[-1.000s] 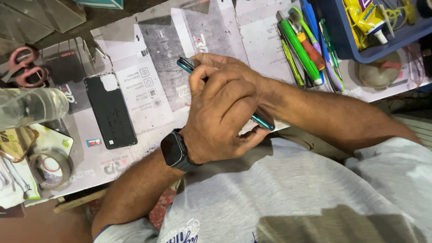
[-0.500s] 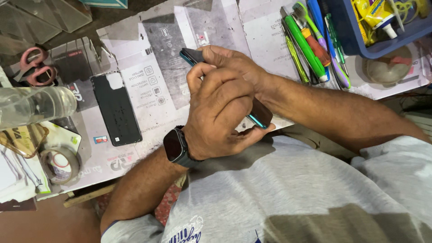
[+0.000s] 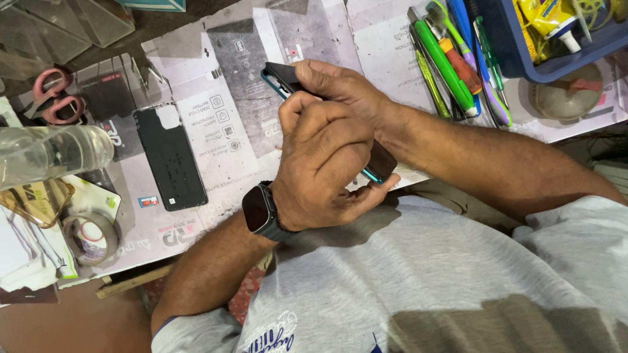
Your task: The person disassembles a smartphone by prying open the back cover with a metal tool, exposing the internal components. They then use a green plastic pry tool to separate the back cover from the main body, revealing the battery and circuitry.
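Hands grip a teal-edged phone [image 3: 288, 77] at centre frame, above the desk [image 3: 405, 46].
Left hand [image 3: 324, 163] and right hand [image 3: 340, 88] both clamp it; a black back cover [image 3: 171, 157] lies at left.

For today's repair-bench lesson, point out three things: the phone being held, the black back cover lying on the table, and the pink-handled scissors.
phone [image 3: 278, 75], head view, on its top corner above the fingers.
black back cover [image 3: 171, 160], head view, on its flat middle.
pink-handled scissors [image 3: 55, 98], head view, on the handle loops.
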